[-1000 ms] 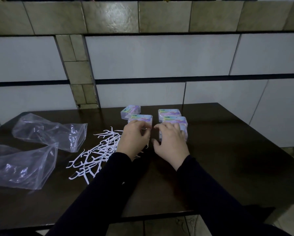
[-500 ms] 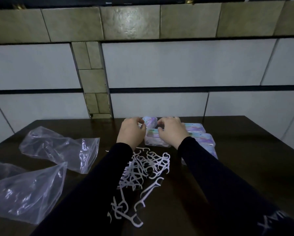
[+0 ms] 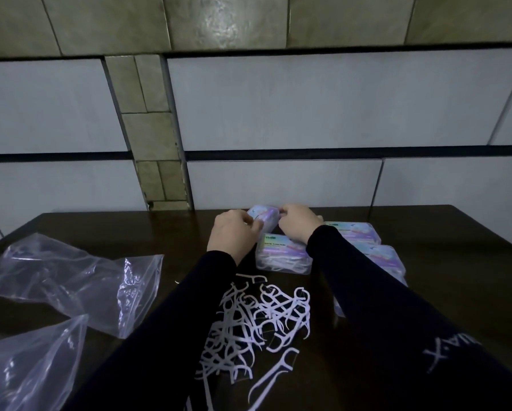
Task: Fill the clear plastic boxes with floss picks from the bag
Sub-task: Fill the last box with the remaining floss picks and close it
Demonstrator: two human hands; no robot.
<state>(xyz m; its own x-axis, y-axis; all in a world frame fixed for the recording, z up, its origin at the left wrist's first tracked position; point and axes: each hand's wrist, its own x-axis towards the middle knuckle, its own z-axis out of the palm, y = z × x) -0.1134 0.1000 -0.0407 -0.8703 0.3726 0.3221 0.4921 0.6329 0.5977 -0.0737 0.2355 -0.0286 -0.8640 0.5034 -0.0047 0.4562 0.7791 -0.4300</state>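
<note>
Both hands reach to the far edge of the dark table, where a small clear plastic box sits by the wall. My left hand grips its left end and my right hand grips its right end. Just in front lies a second clear box with floss picks inside. Two more boxes lie to the right, partly hidden by my right sleeve. A loose pile of white floss picks lies between my forearms.
Two crumpled clear plastic bags lie on the left, one mid-table and one at the near left corner. A tiled wall rises directly behind the table. The table's right part is bare dark wood.
My hands have moved from the front boxes to the far box by the wall and taken hold of it. The camera has moved closer, so the floss pile now sits between my arms.
</note>
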